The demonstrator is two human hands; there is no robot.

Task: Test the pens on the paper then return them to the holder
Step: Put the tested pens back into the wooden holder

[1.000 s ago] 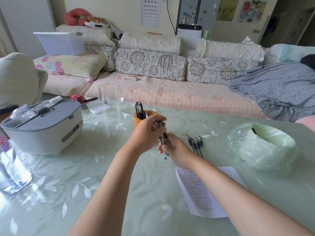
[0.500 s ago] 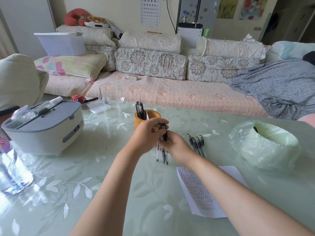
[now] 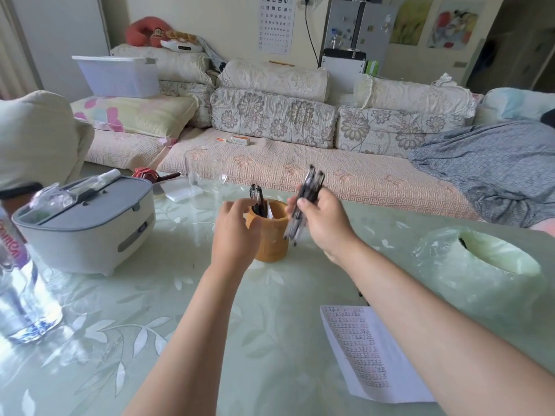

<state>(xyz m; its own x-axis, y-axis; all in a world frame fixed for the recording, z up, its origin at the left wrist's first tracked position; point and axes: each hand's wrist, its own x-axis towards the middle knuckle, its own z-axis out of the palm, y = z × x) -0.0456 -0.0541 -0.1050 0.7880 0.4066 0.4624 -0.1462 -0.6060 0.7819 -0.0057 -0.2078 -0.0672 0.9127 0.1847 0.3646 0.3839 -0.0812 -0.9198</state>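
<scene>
A person's right hand [image 3: 324, 223] is clamping a bundle of pens [image 3: 313, 183], thumb pressing across the barrels, in what appears to be the put-away stage of a pen test. The bundle is tilting, its long axis running from upper right down to lower left. Its lower ends are hanging just beside the rim of the holder [image 3: 271, 240], which is standing immediately left of and slightly below that hand. The right hand is both the carrier and the nearer one to the opening, so the drop will likely call for swinging the bundle upright over the mouth. The left hand [image 3: 232, 232] is sitting at the holder's other side, fingers curling. Whether it is actually gripping the cup cannot be told. One holder and one sheet of paper [image 3: 360, 349] are showing, the sheet lying under the right forearm. The bundle is looking like three or four pens, blurred. At least two standing pens [image 3: 257, 199] are already leaning inside the holder.
</scene>
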